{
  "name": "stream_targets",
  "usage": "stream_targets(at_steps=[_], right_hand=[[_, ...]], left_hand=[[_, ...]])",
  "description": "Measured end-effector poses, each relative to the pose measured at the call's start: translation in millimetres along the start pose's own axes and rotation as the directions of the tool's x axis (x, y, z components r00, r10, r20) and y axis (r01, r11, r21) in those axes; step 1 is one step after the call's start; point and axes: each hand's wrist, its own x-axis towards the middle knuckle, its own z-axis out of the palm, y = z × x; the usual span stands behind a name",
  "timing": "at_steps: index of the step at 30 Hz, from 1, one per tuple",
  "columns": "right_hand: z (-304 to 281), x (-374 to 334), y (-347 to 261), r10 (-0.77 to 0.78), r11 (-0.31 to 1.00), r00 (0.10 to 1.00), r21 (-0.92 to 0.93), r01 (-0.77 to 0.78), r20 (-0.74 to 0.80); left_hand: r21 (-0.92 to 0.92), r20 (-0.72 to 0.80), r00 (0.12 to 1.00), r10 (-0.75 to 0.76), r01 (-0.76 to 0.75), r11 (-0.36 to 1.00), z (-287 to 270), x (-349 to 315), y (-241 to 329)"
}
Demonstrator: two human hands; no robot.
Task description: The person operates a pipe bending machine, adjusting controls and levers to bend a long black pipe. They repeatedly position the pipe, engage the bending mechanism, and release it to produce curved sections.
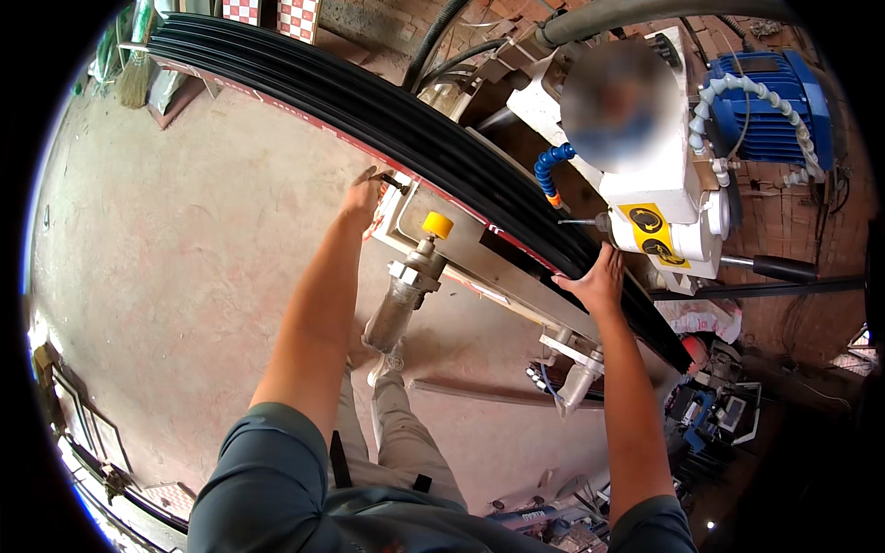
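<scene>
A long bundle of black grooved profiles (369, 120), with a red-and-white strip along its near side, lies slantwise across a drilling machine's bed (452, 221). My right hand (597, 279) grips the profiles close to the drill bit, thumb on the near side and fingers over the top. The slim drill bit (579, 221) points left from the white machine head (650, 184), above the profiles. My left hand (363, 195) is closed at a small black lever (395, 183) on the bed's near left corner; its fingers are partly hidden. Between my arms stands a metal clamp cylinder with a yellow pad (438, 225).
A second clamp cylinder (578, 382) sits left of my right forearm. The blue motor (770, 106) and a black-gripped handle (784, 268) are at the right. A blue coolant hose (553, 170) hangs by the drill. Tools and parts (714, 405) lie lower right. A broom (135, 74) stands far left.
</scene>
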Motion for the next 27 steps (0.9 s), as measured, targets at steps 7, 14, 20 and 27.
stream_targets(at_steps=[7, 14, 20, 27], right_hand=[[-1, -4, 3, 0.064, 0.998, 0.994, 0.022, -0.066, 0.087], [-5, 8, -3, 0.051, 0.996, 0.99, 0.061, -0.06, 0.129], [-10, -3, -5, 0.068, 0.997, 0.996, 0.039, -0.07, 0.058], [-27, -3, -11, 0.162, 0.984, 0.98, 0.056, -0.169, 0.114]], left_hand=[[0.014, 0.004, 0.985, -0.174, 0.174, 0.985, 16, -20, 31], [0.652, 0.178, 0.936, 0.305, -0.344, 0.676, -42, 2, -10], [0.41, -0.133, 0.991, 0.023, 0.034, 0.911, -86, -77, -34], [0.804, -0.142, 0.988, -0.054, 0.147, 0.576, -227, -256, -71]])
